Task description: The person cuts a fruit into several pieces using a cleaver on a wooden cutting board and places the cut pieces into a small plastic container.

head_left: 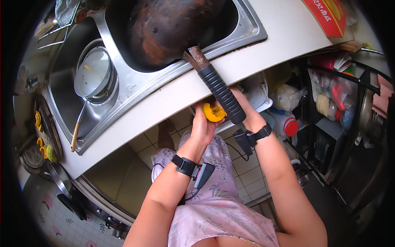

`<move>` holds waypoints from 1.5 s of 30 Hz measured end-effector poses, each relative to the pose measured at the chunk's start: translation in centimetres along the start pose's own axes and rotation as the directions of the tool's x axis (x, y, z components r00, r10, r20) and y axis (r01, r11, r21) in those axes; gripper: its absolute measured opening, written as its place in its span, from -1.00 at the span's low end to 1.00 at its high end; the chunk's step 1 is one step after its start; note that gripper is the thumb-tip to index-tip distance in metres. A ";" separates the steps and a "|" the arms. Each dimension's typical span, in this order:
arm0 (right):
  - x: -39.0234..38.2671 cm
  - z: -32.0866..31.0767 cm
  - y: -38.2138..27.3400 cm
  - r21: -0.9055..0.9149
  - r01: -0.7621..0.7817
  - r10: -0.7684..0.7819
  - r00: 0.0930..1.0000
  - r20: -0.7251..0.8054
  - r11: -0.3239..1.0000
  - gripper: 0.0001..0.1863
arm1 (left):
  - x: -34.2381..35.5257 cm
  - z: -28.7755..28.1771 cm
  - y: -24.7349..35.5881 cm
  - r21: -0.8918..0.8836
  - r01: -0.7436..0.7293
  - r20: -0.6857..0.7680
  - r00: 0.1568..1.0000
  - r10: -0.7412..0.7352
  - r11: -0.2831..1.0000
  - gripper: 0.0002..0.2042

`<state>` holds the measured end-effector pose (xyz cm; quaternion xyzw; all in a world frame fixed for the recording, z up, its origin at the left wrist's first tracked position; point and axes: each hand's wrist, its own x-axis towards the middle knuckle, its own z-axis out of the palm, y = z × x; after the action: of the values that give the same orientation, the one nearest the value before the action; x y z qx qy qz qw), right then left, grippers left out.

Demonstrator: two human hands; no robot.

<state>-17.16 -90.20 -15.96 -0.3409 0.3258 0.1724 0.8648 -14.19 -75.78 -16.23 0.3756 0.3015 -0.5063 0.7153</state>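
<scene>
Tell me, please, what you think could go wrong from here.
The ridged black handle of the wok overhangs the counter close to the right hand in this view, so a bump could shift it. The pumpkin piece, held in the left hand beyond the counter's edge, might slip and fall.

The wok (170, 31) lies in the sink (125, 84), behind the pumpkin piece (210, 115), right of the pan (94, 76).

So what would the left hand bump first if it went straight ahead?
Probably the front edge of the counter, past the pumpkin in the left hand; depth is unclear, so it might go under.
</scene>
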 end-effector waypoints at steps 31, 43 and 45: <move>1.7 -5.5 6.8 -0.986 -0.096 -0.697 0.698 -0.167 0.139 -0.66 | -23.9 -16.0 26.5 0.352 -0.497 0.422 0.841 0.339 0.793 -0.23; 5.4 -17.7 10.9 -0.953 -0.014 -0.772 0.583 -0.254 0.303 -0.59 | -31.2 -36.5 54.1 0.988 -0.061 -0.132 0.134 0.982 0.141 -0.31; 2.8 -30.5 8.2 -0.552 0.414 -0.672 0.607 -0.425 0.724 -0.58 | -26.2 -41.1 56.7 0.996 -0.067 -0.056 0.132 0.990 0.066 -0.27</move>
<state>-32.98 -105.57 -38.72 -0.6294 0.4167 -0.1599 0.6361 29.65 -16.45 -3.83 0.9438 0.0734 0.0732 0.3139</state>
